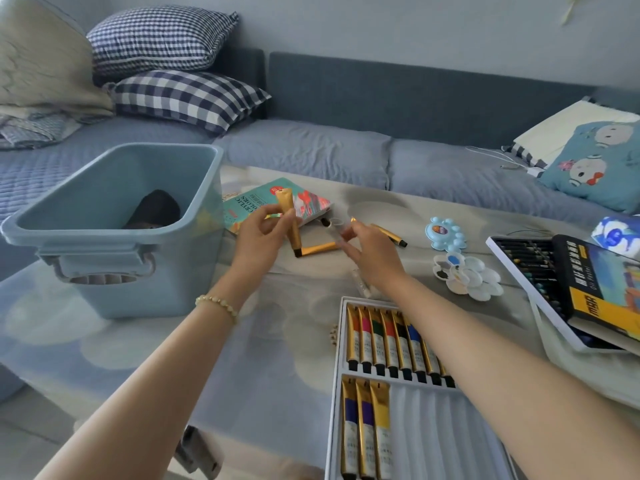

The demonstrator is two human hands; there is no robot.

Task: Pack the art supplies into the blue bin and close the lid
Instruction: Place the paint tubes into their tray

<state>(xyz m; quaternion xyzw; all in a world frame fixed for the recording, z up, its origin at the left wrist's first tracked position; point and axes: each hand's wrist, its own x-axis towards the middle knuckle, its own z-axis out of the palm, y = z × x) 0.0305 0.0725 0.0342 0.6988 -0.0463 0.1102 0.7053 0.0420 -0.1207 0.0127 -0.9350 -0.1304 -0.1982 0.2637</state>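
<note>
L hand [265, 233] pinching gold paint tube [290, 223] upright. R hand [363, 249] blurred, grip unclear. Prob gathering loose tubes for near tray [337, 375].

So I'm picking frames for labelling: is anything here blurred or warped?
Head view: the right hand is motion-blurred at the fingertips, while the left hand and its gold paint tube stay fairly sharp; wide-angle distortion bends the blue bin and the sofa; daylight is soft, without harsh glare.
</note>
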